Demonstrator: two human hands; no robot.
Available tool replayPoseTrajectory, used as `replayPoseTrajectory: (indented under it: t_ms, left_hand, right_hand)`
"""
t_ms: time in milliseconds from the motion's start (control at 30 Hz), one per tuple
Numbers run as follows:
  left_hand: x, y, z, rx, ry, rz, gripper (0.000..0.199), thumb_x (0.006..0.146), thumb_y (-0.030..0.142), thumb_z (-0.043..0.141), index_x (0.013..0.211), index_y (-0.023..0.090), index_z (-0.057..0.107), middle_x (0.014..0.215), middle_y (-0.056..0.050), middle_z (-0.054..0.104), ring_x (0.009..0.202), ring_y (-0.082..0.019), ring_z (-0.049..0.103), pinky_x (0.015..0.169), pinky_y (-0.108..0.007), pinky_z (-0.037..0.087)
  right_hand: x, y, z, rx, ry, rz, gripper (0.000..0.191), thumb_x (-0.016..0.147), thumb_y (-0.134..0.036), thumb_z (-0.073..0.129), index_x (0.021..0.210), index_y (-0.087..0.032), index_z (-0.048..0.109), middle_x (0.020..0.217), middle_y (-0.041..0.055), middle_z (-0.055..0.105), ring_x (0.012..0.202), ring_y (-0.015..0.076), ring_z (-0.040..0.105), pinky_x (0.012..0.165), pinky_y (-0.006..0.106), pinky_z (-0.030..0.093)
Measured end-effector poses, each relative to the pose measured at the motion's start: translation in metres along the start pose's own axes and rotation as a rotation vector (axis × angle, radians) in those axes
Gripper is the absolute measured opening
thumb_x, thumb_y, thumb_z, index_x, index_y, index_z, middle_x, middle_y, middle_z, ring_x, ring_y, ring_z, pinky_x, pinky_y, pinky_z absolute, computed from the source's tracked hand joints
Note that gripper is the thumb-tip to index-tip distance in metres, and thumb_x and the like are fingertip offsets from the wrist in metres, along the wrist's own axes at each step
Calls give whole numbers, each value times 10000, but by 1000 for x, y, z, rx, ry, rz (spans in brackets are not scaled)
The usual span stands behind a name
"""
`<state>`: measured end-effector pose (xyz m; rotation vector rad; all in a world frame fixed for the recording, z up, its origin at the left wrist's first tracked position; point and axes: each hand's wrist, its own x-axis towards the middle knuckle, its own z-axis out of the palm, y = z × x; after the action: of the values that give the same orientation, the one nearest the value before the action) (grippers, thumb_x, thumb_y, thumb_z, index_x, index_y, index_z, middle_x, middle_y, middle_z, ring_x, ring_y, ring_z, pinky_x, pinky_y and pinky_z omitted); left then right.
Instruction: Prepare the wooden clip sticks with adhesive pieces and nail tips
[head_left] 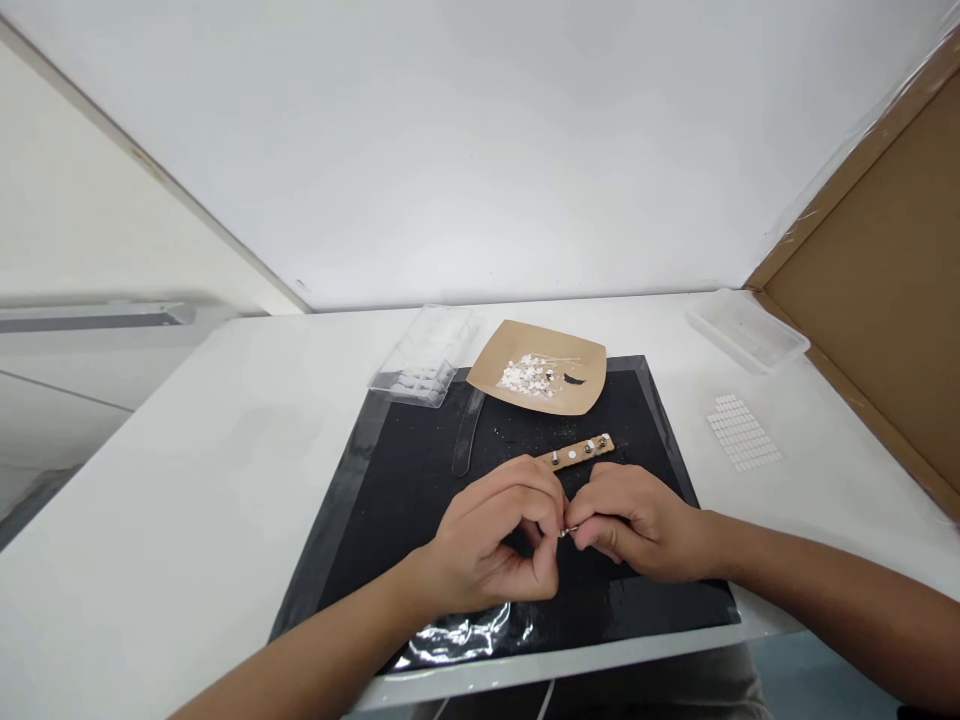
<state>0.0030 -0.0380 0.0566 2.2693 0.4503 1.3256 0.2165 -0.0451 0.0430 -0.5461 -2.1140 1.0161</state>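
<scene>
Over the black mat [405, 460], my left hand [502, 535] and my right hand [637, 520] meet, their fingertips pinched close together. Between them shows a tiny shiny metallic piece [565, 532], too small to identify. Fingers on both hands are curled and closed. Just beyond them lies a narrow tan strip [572, 455] bearing small round metallic and white pieces; its left end is hidden behind my left hand.
A tan dish [592, 393] holds white bits and a dark sliver. Left of it are a clear compartment box [424, 350] and a dark curved file [468, 435]. At right lie a clear tray [750, 330] and a white sticker sheet [741, 435], beside a cardboard panel [877, 270].
</scene>
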Motion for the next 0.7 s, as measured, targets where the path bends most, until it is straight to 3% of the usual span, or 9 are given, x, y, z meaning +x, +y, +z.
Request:
replayPoseTrajectory:
  t_ms: [167, 333, 500, 700]
  left_hand:
    - [1, 2, 2, -38, 16, -26, 256, 733, -51, 612, 836, 183, 602, 739, -24, 647, 688, -139, 641, 623, -256, 598]
    - [1, 1, 2, -110, 48, -43, 272, 733, -57, 642, 875, 175, 633, 745, -40, 678, 694, -155, 667, 646, -286, 623]
    - [0, -2, 0, -211, 67, -50, 285, 753, -54, 687, 939, 160, 659, 780, -71, 715, 748, -186, 708, 679, -319, 644]
    - [1, -3, -3, -185, 21, -10, 280, 760, -22, 743, 968, 153, 676, 824, -75, 725, 770, -187, 716, 682, -314, 646]
  right_hand:
    - [-2, 0, 0, 115, -42, 69, 406, 1137, -438, 445, 915, -193, 681, 569, -67, 571, 542, 101, 555, 687, 243, 464]
    - [-1, 0, 0, 140, -15, 47, 396, 1135, -441, 457, 921, -191, 676, 575, -77, 557, 514, 85, 532, 686, 239, 467]
    - [1, 1, -2, 9, 41, -53, 386, 1142, -413, 451, 912, -191, 668, 603, -55, 604, 559, 105, 547, 712, 265, 446]
    - [-3, 7, -2, -189, 89, -136, 404, 1142, -444, 448, 946, -187, 690, 712, -14, 687, 633, 123, 584, 729, 298, 410]
